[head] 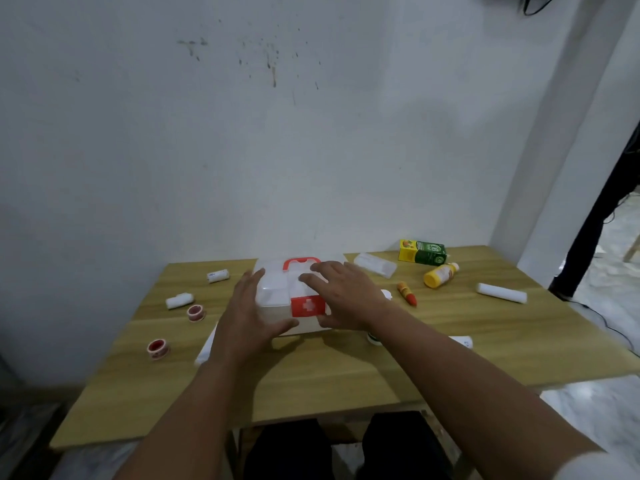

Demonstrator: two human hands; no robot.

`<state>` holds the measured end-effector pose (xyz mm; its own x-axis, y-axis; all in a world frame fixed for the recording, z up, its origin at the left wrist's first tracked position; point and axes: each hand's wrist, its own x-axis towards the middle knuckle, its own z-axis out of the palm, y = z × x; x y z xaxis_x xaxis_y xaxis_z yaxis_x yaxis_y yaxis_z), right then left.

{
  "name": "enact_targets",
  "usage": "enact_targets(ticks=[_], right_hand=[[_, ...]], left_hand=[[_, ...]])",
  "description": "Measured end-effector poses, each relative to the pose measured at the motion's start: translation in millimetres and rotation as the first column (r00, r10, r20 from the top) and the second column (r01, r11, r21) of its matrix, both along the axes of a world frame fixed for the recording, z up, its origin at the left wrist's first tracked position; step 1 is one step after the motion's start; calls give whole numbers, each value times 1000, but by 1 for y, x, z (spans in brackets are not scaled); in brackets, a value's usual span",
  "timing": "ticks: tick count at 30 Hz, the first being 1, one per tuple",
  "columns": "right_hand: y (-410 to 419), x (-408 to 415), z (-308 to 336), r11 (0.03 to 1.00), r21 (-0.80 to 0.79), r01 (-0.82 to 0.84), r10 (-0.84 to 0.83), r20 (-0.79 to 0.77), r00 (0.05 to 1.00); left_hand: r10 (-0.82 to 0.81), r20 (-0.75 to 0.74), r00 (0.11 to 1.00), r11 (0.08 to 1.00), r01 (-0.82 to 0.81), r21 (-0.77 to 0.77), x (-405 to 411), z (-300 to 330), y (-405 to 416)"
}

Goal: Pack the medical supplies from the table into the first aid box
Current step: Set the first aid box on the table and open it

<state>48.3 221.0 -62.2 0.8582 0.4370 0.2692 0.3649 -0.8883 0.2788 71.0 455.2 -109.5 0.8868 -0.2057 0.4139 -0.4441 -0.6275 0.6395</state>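
Observation:
A translucent white first aid box (277, 289) with a red handle and a red cross latch stands closed in the middle of the wooden table (346, 372). My left hand (247, 313) lies against its left side, fingers spread. My right hand (346, 296) rests over its right top and front, thumb under the latch. Loose supplies lie around: white bandage rolls (218, 275) (179, 300) (501, 292), two red tape rolls (196, 312) (158, 348), a yellow bottle (440, 275), a red-tipped tube (407, 294), a clear packet (375, 264).
A green and yellow carton (421, 252) lies at the back right near the wall. A white flat pack (207, 344) and a small green-banded item (374, 338) are partly hidden under my forearms. A black pole (595, 216) stands right of the table.

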Motion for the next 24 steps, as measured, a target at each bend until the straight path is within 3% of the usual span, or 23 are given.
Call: enact_targets(ticks=[9, 17, 24], right_hand=[[-10, -7, 11, 926, 279, -255, 228, 127, 965], [-19, 8, 76, 708, 700, -95, 135, -1, 991], [-20, 107, 102, 528, 825, 203, -38, -215, 976]], left_hand=[[-15, 4, 1000, 981, 16, -194, -12, 7, -6], [-7, -69, 998, 974, -9, -225, -21, 0, -9], [-11, -145, 989, 958, -31, -284, 10, -19, 2]])
